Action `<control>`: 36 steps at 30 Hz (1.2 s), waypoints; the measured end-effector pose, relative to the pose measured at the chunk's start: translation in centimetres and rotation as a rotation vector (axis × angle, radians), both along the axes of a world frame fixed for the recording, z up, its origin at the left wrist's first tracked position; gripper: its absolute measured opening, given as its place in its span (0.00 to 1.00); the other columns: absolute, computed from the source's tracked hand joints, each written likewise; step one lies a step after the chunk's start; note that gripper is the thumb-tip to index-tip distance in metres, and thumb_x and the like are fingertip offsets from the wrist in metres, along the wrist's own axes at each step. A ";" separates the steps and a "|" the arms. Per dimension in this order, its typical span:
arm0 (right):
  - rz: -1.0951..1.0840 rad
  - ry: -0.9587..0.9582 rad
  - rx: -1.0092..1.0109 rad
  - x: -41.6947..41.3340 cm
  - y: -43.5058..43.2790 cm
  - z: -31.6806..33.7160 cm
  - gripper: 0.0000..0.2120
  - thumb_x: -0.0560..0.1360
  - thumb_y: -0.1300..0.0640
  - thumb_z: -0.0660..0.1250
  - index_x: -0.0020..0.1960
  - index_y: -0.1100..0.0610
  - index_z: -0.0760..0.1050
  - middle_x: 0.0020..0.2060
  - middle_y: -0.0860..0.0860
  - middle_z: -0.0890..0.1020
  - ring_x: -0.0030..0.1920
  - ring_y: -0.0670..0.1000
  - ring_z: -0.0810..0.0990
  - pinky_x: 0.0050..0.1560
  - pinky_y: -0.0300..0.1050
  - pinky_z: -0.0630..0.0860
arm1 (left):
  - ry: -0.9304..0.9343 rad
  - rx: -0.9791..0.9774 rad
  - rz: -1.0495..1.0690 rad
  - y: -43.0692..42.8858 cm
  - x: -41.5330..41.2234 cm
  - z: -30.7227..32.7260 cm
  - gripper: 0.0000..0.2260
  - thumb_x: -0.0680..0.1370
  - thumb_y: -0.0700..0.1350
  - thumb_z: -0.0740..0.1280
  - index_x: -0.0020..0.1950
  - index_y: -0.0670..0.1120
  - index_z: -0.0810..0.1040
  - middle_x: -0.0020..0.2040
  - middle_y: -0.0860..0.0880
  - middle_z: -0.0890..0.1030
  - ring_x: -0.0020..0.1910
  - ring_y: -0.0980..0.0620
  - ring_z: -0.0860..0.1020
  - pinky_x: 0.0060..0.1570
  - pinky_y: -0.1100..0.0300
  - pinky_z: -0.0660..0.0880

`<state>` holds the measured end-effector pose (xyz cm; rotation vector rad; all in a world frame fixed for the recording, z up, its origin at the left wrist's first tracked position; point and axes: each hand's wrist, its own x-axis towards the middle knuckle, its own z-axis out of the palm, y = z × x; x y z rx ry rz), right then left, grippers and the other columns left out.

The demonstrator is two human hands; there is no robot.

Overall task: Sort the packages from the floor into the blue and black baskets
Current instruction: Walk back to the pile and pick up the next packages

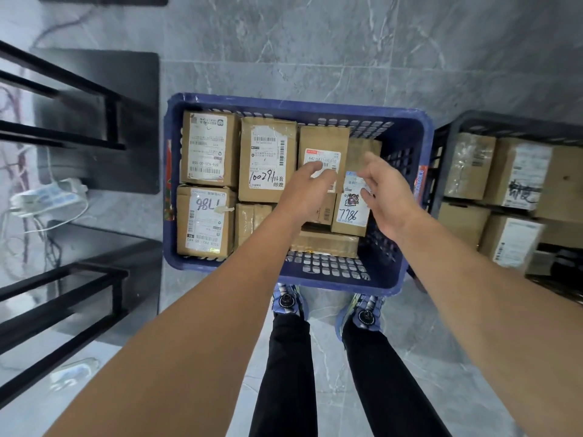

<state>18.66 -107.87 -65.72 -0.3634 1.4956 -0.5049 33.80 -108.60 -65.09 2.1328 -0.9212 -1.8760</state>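
floor [315, 42]: grey veined marble tiles | left: black metal rack [63, 127] | white power strip [47, 197], cables

This is looking like a courier parcel depot or sorting storeroom rather than a home. A blue perforated plastic basket [296, 104] is sitting on a grey marble-patterned tiled floor [347, 42], and brown taped cardboard parcels [208, 146] are filling it, packed side by side. White printed shipping labels [268, 146] with barcodes are covering their tops, and handwritten black numbers [348, 214] such as 7786 are marking several. Just to the right, a black perforated plastic basket [504, 119] is holding more labelled parcels. On the left, a black metal shelving frame [63, 135] is standing, and a white power strip [47, 197] with trailing cables is lying on the floor there.
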 end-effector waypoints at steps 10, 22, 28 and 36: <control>-0.114 0.035 -0.244 -6.1 -0.6 20.0 0.27 0.84 0.58 0.64 0.82 0.52 0.64 0.78 0.47 0.69 0.72 0.40 0.71 0.74 0.40 0.68 | 0.097 -0.097 0.069 -0.9 -3.4 21.4 0.30 0.74 0.63 0.66 0.76 0.58 0.71 0.73 0.53 0.76 0.72 0.50 0.73 0.61 0.50 0.75; -0.408 0.148 -0.571 -16.1 4.8 46.5 0.29 0.82 0.53 0.66 0.82 0.49 0.63 0.80 0.44 0.66 0.77 0.42 0.65 0.80 0.48 0.61 | 0.273 -0.358 -0.151 -1.0 -12.6 47.0 0.20 0.83 0.56 0.66 0.75 0.56 0.74 0.74 0.58 0.73 0.75 0.56 0.70 0.76 0.48 0.67; -0.640 0.286 -0.680 -16.9 11.1 54.1 0.27 0.84 0.54 0.64 0.82 0.50 0.64 0.78 0.44 0.68 0.77 0.42 0.67 0.78 0.45 0.64 | 0.446 -0.400 -0.413 1.3 -17.2 55.0 0.21 0.84 0.55 0.66 0.77 0.54 0.73 0.72 0.58 0.73 0.71 0.59 0.71 0.72 0.54 0.70; -0.926 0.479 -0.698 -14.3 21.3 60.3 0.27 0.84 0.51 0.64 0.82 0.49 0.64 0.78 0.43 0.69 0.77 0.43 0.66 0.76 0.44 0.64 | 0.602 -0.417 -0.789 7.3 -20.1 60.6 0.20 0.83 0.55 0.67 0.75 0.54 0.74 0.61 0.65 0.76 0.59 0.69 0.73 0.72 0.49 0.72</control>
